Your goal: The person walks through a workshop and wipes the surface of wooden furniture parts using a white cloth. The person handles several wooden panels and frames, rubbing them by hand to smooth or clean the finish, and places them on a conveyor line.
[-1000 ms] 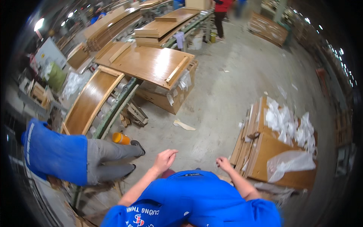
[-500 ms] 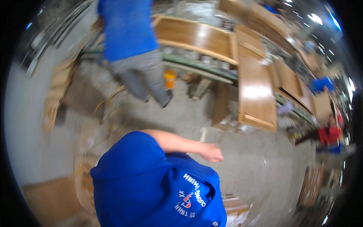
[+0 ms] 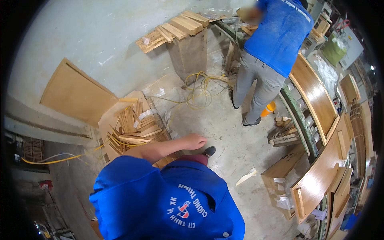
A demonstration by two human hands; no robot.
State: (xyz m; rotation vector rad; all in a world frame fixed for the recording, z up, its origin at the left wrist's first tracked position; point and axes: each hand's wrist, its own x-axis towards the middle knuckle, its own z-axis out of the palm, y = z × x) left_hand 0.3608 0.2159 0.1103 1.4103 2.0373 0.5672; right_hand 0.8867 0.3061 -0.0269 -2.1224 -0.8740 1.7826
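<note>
My left hand [image 3: 194, 141] is held out in front of my body at waist height, its fingers curled into a loose fist. No object shows sticking out of it. Beyond it lies bare concrete floor, and my shoe [image 3: 209, 151] shows just past the hand. On the floor beside my left forearm is a heap of thin wooden strips [image 3: 129, 120], lying partly on cardboard. A yellow hose [image 3: 199, 91] is coiled on the floor farther ahead. My right hand is out of view.
A co-worker in a blue shirt [image 3: 278, 34] bends over a green-edged bench [image 3: 296, 120] with wooden panels [image 3: 316, 90]. An orange bucket [image 3: 269, 109] stands behind them. Wooden boards [image 3: 182, 26] lie on a brown stand [image 3: 188, 56]. A wood scrap [image 3: 246, 177] lies on the floor.
My view has swung left: the co-worker and the bench have shifted to the right, and the wall, strip heap and hose have come into clear view. My left hand stays curled before me.
</note>
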